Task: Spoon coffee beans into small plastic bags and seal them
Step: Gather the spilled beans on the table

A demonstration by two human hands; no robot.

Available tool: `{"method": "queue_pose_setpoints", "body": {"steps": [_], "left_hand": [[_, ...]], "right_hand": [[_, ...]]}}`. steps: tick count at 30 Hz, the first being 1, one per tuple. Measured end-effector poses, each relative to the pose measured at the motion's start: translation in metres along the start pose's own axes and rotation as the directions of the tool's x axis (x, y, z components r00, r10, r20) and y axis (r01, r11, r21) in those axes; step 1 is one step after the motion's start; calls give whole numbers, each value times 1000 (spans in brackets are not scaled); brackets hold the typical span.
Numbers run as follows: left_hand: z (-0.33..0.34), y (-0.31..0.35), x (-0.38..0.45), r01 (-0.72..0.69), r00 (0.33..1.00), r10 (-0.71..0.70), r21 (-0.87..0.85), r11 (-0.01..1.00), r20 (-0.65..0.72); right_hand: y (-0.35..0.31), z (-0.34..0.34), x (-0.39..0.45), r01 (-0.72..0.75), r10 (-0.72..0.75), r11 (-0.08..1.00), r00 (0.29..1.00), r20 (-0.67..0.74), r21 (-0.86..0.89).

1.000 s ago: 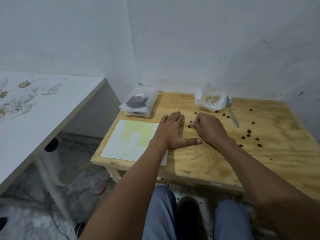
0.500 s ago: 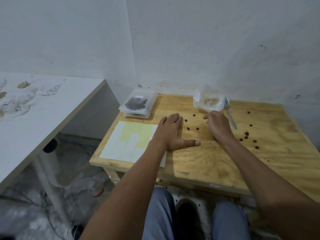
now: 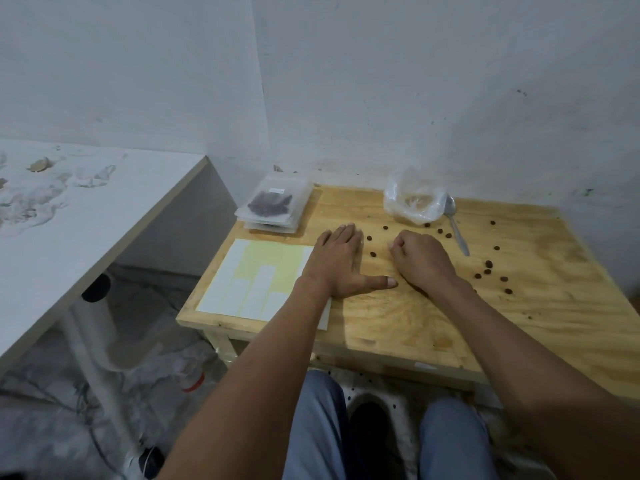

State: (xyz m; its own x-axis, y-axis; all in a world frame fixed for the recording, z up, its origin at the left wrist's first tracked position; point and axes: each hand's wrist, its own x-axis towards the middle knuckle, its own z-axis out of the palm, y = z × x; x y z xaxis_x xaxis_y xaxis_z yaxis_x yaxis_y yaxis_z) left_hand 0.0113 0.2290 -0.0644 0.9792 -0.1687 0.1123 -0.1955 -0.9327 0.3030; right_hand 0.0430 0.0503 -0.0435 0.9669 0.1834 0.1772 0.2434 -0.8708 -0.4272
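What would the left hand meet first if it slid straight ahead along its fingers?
The left hand lies flat, fingers pointing toward the far edge. Bare wooden table comes first, then probably the corner of the stack of small bags, though it may pass just beside it.

Illumination is dim, soft and diffuse, with a cool grey cast on the white plaster walls [image 3: 433,98]. No glare or hard highlight is present. The left hand [image 3: 337,265] casts a faint, blurred shadow on the light plywood worktop [image 3: 398,317] to its right. Wide-angle distortion bends the wall corner and worktop edges toward the frame borders. Focus is moderate at centre; the forearms and lower frame are soft.
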Motion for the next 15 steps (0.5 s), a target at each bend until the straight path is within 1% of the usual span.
{"method": "queue_pose_setpoints", "body": {"steps": [1,2,3,4,5,6,7,8,9,10,11,12,13,14,15], "left_hand": [[-1,1,0,-1,1000,1,1,1000,-3],[-1,1,-1,-2,1000,2,2,1000,-3],[-2,1,-1,-1,1000,1,1,1000,0],[-2,1,-2,0,1000,0,-2,1000,1],[-3,1,-2,2,1000,-2,-4,1000,3],[-3,2,-2,5,1000,-5,-5,1000,7],[-4,2,-2,9,1000,-8,-3,1000,12],[-5,2,-2,9,1000,-9,2,1000,15],[-5,2,-2,6,1000,-6,9,1000,15],[-6,3,-2,2,1000,-2,13,1000,11],[-6,4,-2,-1,1000,1,15,1000,10],[-6,4,-3,-3,1000,3,15,1000,12],[-5,4,-2,-4,1000,4,12,1000,15],[-5,3,-2,-3,1000,3,8,1000,15],[-4,2,-2,-3,1000,3,7,1000,15]], "right_hand": [[-3,0,1,-44,48,993,998,-32,111],[-6,-1,2,-119,140,952,989,-56,283],[-10,-2,4,-216,276,841,960,-51,497],[-14,-5,5,-309,416,641,909,21,703],[-18,-8,5,-372,495,375,855,156,849],[-22,-11,4,-406,499,107,812,304,907],[-25,-13,4,-420,457,-97,786,415,902],[-27,-15,3,-417,414,-231,775,477,879],[-28,-16,2,-409,382,-309,774,505,859],[-27,-16,2,-408,370,-328,774,513,852],[-27,-19,1,-425,368,-285,779,508,859],[-26,-19,-1,-457,383,-153,790,478,876],[-23,-20,-2,-475,400,69,819,412,877],[-21,-19,-4,-451,400,343,864,306,824],[-18,-17,-6,-374,359,584,915,183,721]]}}
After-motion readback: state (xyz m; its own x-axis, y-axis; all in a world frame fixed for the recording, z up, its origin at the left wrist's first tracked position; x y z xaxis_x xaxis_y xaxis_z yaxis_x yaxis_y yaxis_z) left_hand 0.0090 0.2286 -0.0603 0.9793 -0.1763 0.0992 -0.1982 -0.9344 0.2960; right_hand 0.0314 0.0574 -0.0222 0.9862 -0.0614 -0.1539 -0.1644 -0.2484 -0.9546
